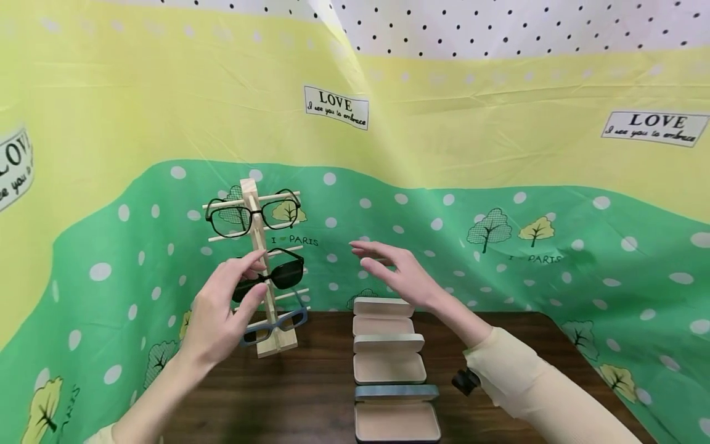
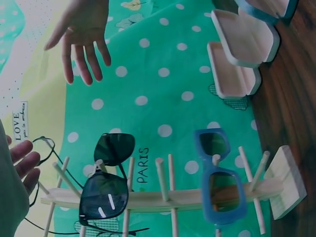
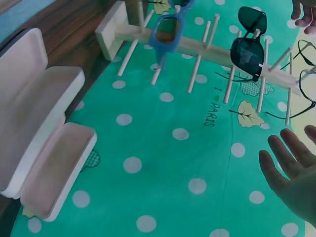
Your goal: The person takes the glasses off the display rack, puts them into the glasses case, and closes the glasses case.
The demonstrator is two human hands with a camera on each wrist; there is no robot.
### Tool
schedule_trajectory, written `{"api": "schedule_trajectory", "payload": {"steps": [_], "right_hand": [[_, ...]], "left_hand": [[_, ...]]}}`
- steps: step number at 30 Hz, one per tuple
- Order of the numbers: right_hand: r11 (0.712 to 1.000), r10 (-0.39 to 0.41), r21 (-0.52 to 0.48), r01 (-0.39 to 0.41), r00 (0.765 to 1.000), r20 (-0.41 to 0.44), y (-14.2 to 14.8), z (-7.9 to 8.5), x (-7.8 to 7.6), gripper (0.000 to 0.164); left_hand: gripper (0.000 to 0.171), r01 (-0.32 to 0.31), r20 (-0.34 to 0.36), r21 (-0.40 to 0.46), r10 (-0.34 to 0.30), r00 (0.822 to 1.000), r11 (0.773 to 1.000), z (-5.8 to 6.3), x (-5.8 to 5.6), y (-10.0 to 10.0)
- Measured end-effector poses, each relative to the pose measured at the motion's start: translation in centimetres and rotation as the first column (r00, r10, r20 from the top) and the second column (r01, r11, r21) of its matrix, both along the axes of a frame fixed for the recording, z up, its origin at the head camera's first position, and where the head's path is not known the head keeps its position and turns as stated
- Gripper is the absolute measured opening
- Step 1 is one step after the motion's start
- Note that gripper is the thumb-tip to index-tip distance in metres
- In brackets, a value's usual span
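so closest to the camera there's a cream sleeve [image 1: 532,382] coming in from the right, with a small black object [image 1: 465,381] at its cuff (can't make out what that is). just left of it, on the dark wood table [image 1: 310,394], a blue-lidded case [image 1: 397,422] sits open. right behind that is a paler middle case [image 1: 390,367], and behind that the far case [image 1: 383,325], both open too, so it's a neat row going back, pinkish lining showing in all three.

left hand [image 1: 219,311] is up in front of the rack, fingers bent a bit and spread away from the thumb, gripping nothing. from the head view it covers part of the glasses, but the wrist views show its fingertips near the top pair and apart from it. right hand [image 1: 405,271] hangs in the air above the cases, fingers stretched out, thumb loose, nothing in it.

then the wooden rack [image 1: 258,237], standing upright on its base, pegs out both sides. blue-framed glasses [image 1: 289,319] on the low pegs, dark sunglasses [image 1: 285,275] on the middle ones, clear black-rimmed glasses [image 1: 257,213] up top.

furthest back is a green and yellow cloth [image 1: 477,154] with white dots, little trees and a "love" label [image 1: 336,107].
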State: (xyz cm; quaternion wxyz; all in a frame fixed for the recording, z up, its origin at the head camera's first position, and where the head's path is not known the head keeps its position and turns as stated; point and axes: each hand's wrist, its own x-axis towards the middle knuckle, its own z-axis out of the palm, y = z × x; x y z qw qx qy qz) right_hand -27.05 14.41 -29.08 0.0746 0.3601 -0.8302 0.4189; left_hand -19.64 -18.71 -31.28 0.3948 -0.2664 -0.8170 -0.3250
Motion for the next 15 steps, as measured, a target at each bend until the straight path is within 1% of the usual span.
{"api": "schedule_trajectory", "payload": {"steps": [3, 6, 11, 15], "right_hand": [[0.999, -0.017, -0.038, 0.018, 0.999, 0.034, -0.8, 0.5, -0.6, 0.046], [0.997, -0.032, -0.073, 0.037, 0.997, 0.069, -1.9, 1.0, -1.4, 0.044], [0.987, -0.042, -0.147, 0.06, 0.991, 0.123, -3.8, 2.1, -2.5, 0.042], [0.979, -0.041, -0.192, 0.071, 0.987, 0.156, -4.8, 2.7, -3.3, 0.046]], "left_hand": [[0.043, -0.012, -0.025, 0.049, 0.014, 1.0, 0.999, 0.6, -0.1, -0.2], [0.039, -0.028, -0.029, 0.107, 0.032, 0.999, 0.994, 1.4, -0.1, -0.4], [0.032, -0.051, -0.044, 0.212, 0.061, 0.997, 0.976, 2.6, -0.4, -0.9], [0.029, -0.07, -0.066, 0.274, 0.092, 0.994, 0.959, 3.4, -0.7, -1.8]]}}
